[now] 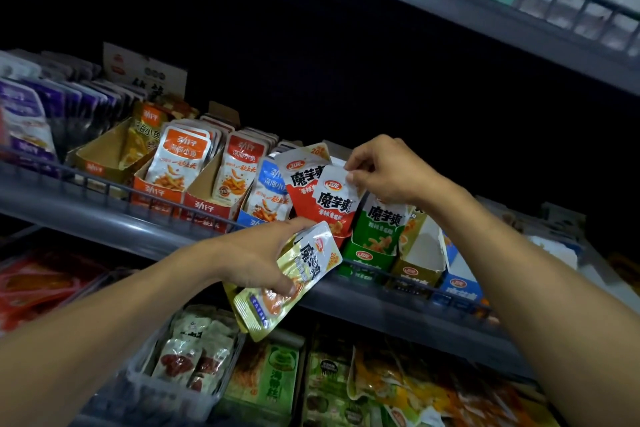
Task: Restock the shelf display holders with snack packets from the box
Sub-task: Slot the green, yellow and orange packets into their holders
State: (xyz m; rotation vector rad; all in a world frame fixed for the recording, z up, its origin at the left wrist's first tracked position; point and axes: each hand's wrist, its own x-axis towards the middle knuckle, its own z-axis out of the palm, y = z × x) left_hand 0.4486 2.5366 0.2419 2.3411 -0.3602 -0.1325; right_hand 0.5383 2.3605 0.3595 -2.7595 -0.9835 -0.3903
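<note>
Right hand [384, 172] pinches the top edge of a red konjac packet [330, 208] above its shelf holder; left hand [258, 258] grips yellow packets [294, 279] below. Seat the red packet upright behind its neighbour before releasing.

Left hand [258, 262] covers gold packets [277, 291]; count perhaps several.

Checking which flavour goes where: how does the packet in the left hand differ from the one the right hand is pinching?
The yellow packet is gold-yellow; the red packet is red below its white top. The left hand grips the yellow packet in front of the shelf rail, tilted, while the right hand pinches the red packet's top corner, upright among the display holders. Both carry the same black brand lettering.
</note>
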